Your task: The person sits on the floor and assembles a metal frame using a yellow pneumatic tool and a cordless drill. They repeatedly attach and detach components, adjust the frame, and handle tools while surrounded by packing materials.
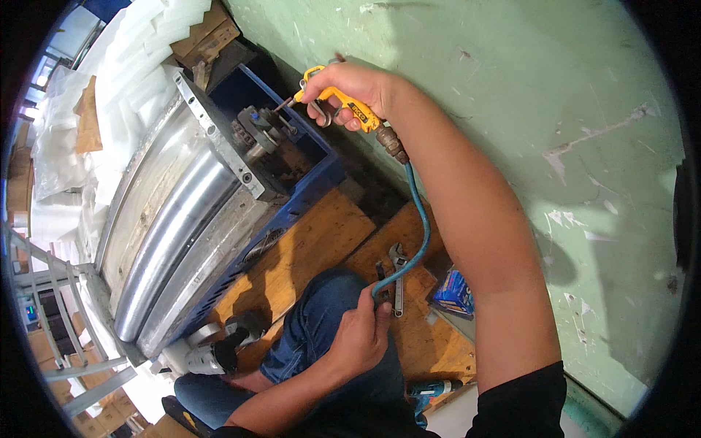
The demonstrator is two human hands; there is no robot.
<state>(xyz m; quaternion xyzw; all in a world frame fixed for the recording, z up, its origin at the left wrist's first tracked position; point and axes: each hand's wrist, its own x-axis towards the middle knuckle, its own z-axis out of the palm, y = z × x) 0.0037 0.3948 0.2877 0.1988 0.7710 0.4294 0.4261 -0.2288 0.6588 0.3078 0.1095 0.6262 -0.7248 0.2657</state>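
Gripping the yellow air gun (358,111) beside the blue-framed machine (315,177), my right hand (359,82) curls round its handle — likely light, stiff, best held there. My left hand (358,334) pinches the springy-looking hose (422,219).

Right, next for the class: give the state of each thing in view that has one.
Yellow air gun: gripped; trigger position unclear.
Right hand: closed on the gun.
Blue hose: connected, curved.
Left hand: closed on the hose.
Adjustable wrench: lying on wooden boards.
Metal cylinder: uncovered.
Blue-framed mechanism: exposed.
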